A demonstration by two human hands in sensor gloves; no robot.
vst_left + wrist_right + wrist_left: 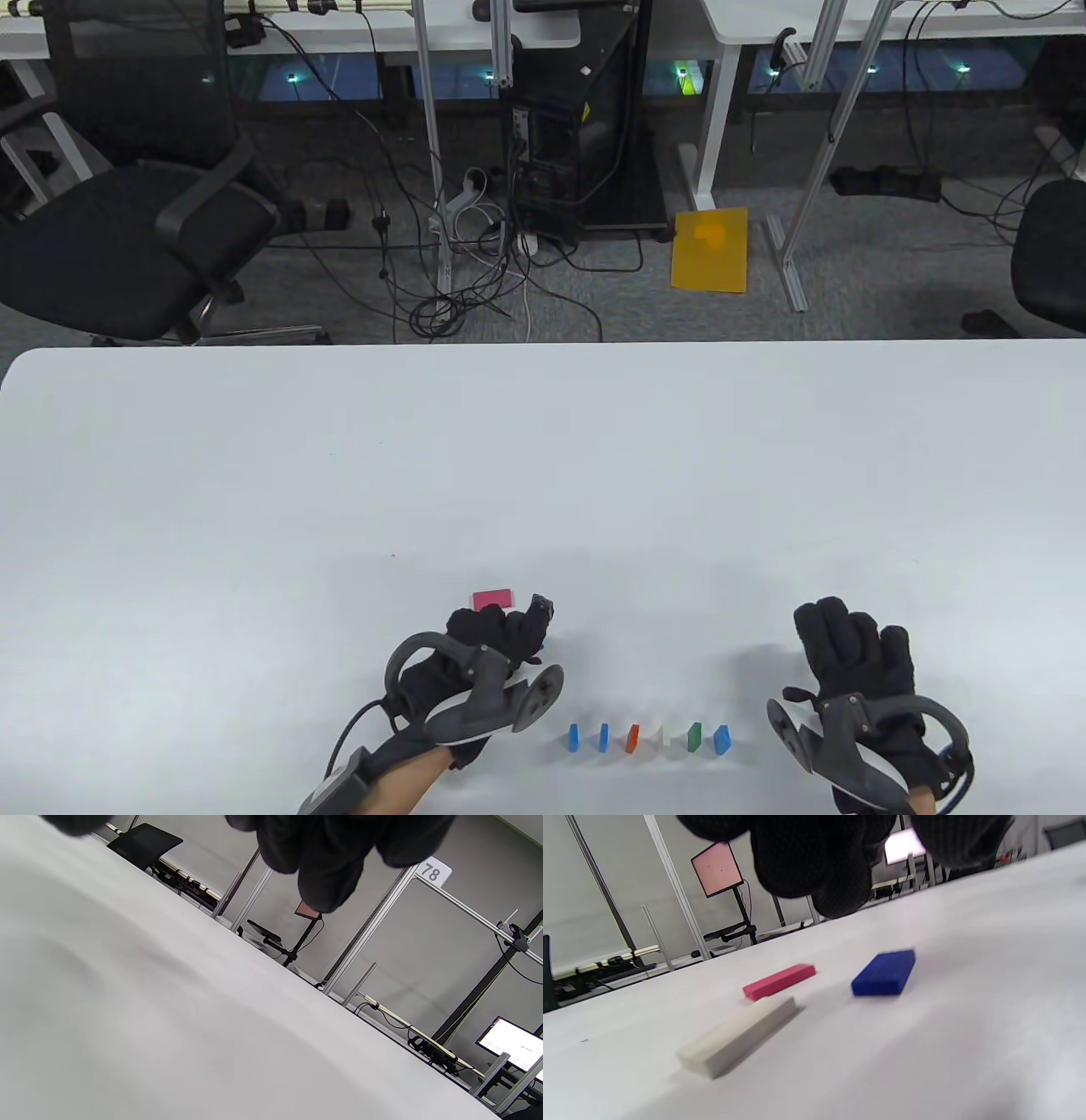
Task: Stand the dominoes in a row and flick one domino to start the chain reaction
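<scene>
Six dominoes stood upright in a row near the front edge of the white tabletop [543,441], running left to right: blue domino [573,737], second blue domino [603,737], orange domino [632,738], white domino [663,737], green domino [695,737], light blue domino [722,738]. They were evenly spaced and apart from one another.

Three more dominoes lay flat, farther back and to the left of the row. The pink domino [493,599] lay just beyond the left hand [484,658]. The left wrist view also showed a dark blue domino [884,972] and a cream domino [739,1035] lying flat, the pink one between and behind them; none of the three touched.

The left hand hovered over these flat pieces, fingers [814,861] curled loosely downward. The left grip held nothing; the fingertips were above the tabletop, clear of the dark blue domino.

The right hand [857,671] was to the right of the row, well apart from the light blue domino, palm down, fingers relaxed and together, grip empty. The right wrist view showed only bare tabletop beneath the fingertips [326,878].
</scene>
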